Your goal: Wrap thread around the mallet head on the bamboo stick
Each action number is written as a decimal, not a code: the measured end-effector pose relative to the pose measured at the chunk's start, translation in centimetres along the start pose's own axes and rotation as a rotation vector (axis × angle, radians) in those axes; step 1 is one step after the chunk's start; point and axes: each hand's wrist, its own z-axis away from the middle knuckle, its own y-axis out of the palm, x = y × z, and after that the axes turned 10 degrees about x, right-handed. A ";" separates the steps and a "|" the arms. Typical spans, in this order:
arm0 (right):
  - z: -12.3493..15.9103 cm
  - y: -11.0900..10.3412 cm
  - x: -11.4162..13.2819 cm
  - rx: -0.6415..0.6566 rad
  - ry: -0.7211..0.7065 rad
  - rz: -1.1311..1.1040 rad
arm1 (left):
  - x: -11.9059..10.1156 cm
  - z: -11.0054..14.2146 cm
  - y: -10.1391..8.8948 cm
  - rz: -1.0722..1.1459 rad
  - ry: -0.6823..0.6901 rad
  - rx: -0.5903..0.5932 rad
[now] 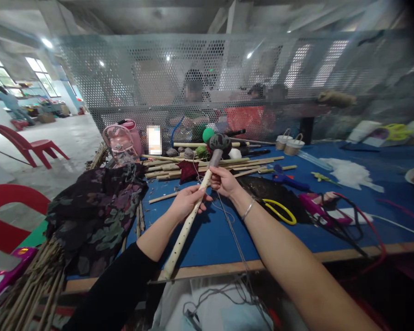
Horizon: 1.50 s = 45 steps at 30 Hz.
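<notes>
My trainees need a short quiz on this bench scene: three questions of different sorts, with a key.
1. Which hand holds the stick nearer the dark ball at its far end?
2. True or false: the pink bag is left of the green ball in the picture.
3. What colour is the star? A) white B) dark red C) yellow

Key: 1. the right hand; 2. true; 3. B

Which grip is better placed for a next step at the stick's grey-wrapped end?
Probably the right grip: it pinches the stick just below the grey wrap. The left grip holds farther down, so it looks better suited to steadying.
</notes>
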 end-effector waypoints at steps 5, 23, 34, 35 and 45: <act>0.2 0.2 0.3 -0.007 0.007 0.000 | -0.1 0.6 0.8 -0.073 0.012 -0.027; 1.0 2.1 -0.4 0.130 0.073 0.282 | -0.9 -0.4 0.7 -0.394 0.146 -0.426; 1.2 3.0 -0.8 -0.070 -0.070 0.457 | -0.7 -0.1 -0.2 -0.361 0.126 -0.500; 1.2 3.1 -0.8 -0.070 -0.045 0.427 | -0.8 -0.1 -0.1 -0.328 0.132 -0.493; 1.5 2.5 -0.4 0.157 0.131 0.112 | -1.3 0.1 0.3 0.016 0.146 -0.131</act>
